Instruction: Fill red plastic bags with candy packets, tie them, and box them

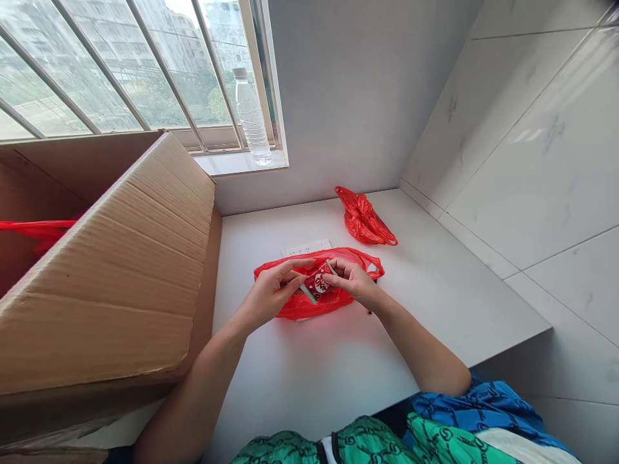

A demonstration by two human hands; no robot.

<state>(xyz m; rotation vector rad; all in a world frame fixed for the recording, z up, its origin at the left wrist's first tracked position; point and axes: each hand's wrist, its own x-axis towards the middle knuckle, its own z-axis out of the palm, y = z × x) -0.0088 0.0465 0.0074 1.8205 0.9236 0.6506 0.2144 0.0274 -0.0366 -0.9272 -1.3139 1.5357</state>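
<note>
Between my two hands is a small red printed packet [319, 282] with white lettering and pale crimped ends. My left hand [279, 283] pinches its left edge with thumb and fingertips. On the other side my right hand [355, 281] grips the packet's right part, thumb across the front. Directly beneath them a red plastic bag [300, 309] lies spread on the white table, its mouth loose around the packet. What else the bag holds is mostly hidden by the hands and the packet.
A large open cardboard box [120, 283] stands at the left, red plastic inside it. Behind the hands lie a white printed sheet [307, 247] and a knotted red bag [365, 219] on the white table [435, 283]. A clear bottle [254, 122] stands on the windowsill.
</note>
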